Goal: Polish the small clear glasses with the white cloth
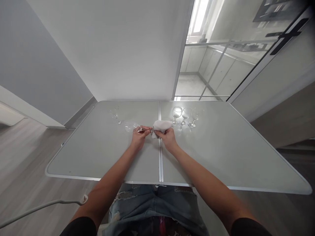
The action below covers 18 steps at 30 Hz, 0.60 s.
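My left hand (pixel 139 136) is closed around the stem of a clear wine glass (pixel 131 126), which is held sideways with its bowl pointing left. A folded white cloth (pixel 162 125) is gripped in my right hand (pixel 168 137), pressed against the foot of that glass. Just right of the cloth, three stemmed glasses stand upright in a row: a left one (pixel 177 113), a middle one (pixel 185 114) and a right one (pixel 193 117). Over on the left of the table is another clear glass (pixel 115 114), faint against the surface.
A pale folding table (pixel 216 154) with a metal rim and a centre seam (pixel 160 160) lies before me. Beyond its far edge rises a white wall (pixel 118 49). A glazed sliding door (pixel 209 68) is at the back right. A white cable (pixel 44 206) hangs at lower left.
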### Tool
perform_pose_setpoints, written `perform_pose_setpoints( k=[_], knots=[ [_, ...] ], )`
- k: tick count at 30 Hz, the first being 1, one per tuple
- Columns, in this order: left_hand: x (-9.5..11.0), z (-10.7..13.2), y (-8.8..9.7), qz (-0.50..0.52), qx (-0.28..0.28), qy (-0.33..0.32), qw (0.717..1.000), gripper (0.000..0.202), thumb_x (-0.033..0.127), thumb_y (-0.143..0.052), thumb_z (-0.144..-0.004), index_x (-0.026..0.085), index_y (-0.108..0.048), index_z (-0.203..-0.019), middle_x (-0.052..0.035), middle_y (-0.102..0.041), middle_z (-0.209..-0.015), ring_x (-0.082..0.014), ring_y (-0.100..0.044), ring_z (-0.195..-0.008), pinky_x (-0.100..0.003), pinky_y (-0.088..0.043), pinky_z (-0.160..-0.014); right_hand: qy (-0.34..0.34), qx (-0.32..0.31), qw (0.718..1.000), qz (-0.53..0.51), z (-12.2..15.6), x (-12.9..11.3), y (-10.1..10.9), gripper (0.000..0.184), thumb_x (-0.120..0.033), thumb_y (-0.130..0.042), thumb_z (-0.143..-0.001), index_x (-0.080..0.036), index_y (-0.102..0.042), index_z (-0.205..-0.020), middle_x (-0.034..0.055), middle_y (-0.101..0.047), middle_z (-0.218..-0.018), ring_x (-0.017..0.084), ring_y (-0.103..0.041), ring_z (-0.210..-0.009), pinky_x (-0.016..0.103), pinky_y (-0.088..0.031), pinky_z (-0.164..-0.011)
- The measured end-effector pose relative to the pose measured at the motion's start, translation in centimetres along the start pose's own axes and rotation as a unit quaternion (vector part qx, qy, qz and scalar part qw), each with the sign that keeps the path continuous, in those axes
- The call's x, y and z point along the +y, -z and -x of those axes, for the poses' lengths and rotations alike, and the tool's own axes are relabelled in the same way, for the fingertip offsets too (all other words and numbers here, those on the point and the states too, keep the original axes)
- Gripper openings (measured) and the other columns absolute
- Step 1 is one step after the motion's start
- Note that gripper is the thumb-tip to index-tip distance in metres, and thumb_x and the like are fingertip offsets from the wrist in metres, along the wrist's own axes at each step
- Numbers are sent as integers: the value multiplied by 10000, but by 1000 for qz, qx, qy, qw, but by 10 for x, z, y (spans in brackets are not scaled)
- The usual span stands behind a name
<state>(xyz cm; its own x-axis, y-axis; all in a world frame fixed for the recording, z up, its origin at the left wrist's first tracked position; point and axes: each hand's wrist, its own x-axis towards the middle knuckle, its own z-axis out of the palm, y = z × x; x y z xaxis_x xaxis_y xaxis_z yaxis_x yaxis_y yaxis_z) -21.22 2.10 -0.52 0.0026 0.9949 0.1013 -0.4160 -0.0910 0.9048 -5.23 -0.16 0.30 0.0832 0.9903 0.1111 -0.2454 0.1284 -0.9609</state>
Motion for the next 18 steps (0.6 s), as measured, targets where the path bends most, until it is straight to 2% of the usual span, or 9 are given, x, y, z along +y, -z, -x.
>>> perform_pose_setpoints(
  k=[4,7,10,12,15,18],
  knots=[
    [-1,-2,1,-10,22,-2,1000,331,345,-942,-576,191,-717,-762,-47,-765,-838,-178,-710,-834,-299,-538,-788,14,-43,999,-17,6,-3,-3,419,-422,-868,-632,-177,-733,-944,74,-733,-915,254,-672,-851,377,-576,-731],
    [-2,-1,2,-18,1,19,1000,316,331,-935,-588,186,-722,-771,-47,-761,-829,-169,-700,-803,-291,-533,-768,46,-5,999,25,7,-10,-2,367,-437,-801,-724,-185,-706,-973,64,-711,-905,240,-656,-852,352,-557,-726],
    [-6,-1,3,-43,-5,5,999,300,304,-932,-590,175,-729,-770,-37,-746,-803,-157,-679,-769,-277,-523,-743,132,9,983,127,7,-15,0,202,-358,-697,-818,-203,-702,-948,55,-654,-933,209,-623,-860,322,-528,-749],
    [-7,-1,5,-47,2,-11,999,293,329,-922,-597,170,-722,-740,-25,-723,-755,-155,-660,-719,-277,-516,-697,213,-47,958,187,8,-15,-1,167,-257,-657,-812,-216,-714,-964,62,-612,-1015,197,-608,-895,320,-517,-789],
    [-8,-3,8,-45,8,-13,999,310,373,-913,-585,171,-723,-721,-24,-706,-713,-166,-643,-655,-288,-506,-629,293,-137,920,222,12,-14,-4,270,-158,-631,-770,-235,-715,-1015,69,-569,-1090,193,-600,-941,328,-506,-845],
    [-7,-4,9,-70,11,-28,997,330,373,-923,-547,169,-726,-718,-24,-702,-705,-166,-635,-645,-283,-500,-615,278,-106,928,226,14,-14,-8,252,-151,-615,-787,-230,-695,-1013,66,-539,-1065,193,-585,-947,327,-497,-852]
  ],
)
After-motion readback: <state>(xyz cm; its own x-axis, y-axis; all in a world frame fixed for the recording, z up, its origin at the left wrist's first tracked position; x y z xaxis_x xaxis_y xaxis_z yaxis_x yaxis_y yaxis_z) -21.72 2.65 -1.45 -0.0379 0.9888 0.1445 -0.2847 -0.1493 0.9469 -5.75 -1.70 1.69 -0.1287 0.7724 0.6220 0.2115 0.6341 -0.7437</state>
